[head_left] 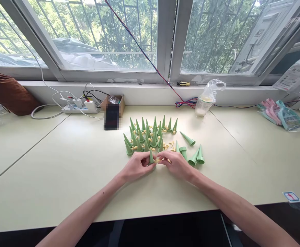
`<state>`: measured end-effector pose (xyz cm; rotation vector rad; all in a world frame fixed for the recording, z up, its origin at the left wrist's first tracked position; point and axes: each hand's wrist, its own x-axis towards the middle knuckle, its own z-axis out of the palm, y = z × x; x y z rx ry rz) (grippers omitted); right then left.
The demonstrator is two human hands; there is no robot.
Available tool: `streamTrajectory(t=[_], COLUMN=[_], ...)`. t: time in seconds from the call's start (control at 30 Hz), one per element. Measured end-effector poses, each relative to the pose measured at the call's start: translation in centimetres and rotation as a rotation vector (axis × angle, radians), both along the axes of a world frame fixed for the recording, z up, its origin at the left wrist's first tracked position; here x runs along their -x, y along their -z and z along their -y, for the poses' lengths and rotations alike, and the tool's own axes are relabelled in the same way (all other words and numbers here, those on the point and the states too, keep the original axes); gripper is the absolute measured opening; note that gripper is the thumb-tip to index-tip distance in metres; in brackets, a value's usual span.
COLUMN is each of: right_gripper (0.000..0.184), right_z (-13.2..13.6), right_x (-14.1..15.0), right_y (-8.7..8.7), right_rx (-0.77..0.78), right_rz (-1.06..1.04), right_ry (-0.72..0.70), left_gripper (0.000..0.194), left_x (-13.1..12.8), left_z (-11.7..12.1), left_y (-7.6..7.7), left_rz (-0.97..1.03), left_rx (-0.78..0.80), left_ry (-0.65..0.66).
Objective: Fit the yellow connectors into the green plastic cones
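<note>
My left hand (137, 167) is closed around a green plastic watering spike (151, 157), which stands point upward between thumb and fingers. Fingertips of my right hand (177, 165) pinch a small pale-yellow valve (157, 160) against the side of that spike; its exact seating is too small to make out. Behind my hands, several upright green spikes (141, 136) with yellow valves at their bases stand in rough rows. Loose yellow valves (171, 144) lie just beyond my right hand. To its right are several green spikes without visible valves (200, 156), some standing, some lying over.
On the pale table (70, 192), a power strip (81, 109), a small cardboard box (121, 103) and a blurred dark object (112, 116) sit at the back left. A plastic-bagged cup (204, 104) is at the back right, with pink and teal bagged items (281, 115) farther right.
</note>
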<state>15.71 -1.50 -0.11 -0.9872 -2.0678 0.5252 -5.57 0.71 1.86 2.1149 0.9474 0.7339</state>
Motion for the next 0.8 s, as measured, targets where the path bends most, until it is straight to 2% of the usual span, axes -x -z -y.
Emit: streamTrajectory(t=[0.2, 0.33, 0.5, 0.67, 0.8], right_gripper=[0.013, 0.014, 0.012, 0.023, 0.022], right_z=[0.12, 0.31, 0.39, 0.32, 0.26], right_x=[-0.01, 0.01, -0.11, -0.15, -0.01], right_y=[-0.32, -0.7, -0.84, -0.66, -0.48], right_rx=[-0.024, -0.015, 0.043, 0.026, 0.008], right_rz=[0.034, 0.052, 0.061, 0.07, 0.049], right_ry=[-0.015, -0.034, -0.014, 0.002, 0.023], left_gripper=[0.017, 0.012, 0.016, 0.013, 0.014], left_x=[0.14, 0.17, 0.11, -0.06, -0.16], left_z=[0.07, -0.03, -0.04, 0.02, -0.02], left_y=[0.05, -0.07, -0.38, -0.63, -0.48], left_rz=[0.037, 0.015, 0.022, 0.046, 0.056], left_rx=[0.024, 0.038, -0.005, -0.002, -0.011], left_ry=[0.012, 0.02, 0.02, 0.012, 0.007])
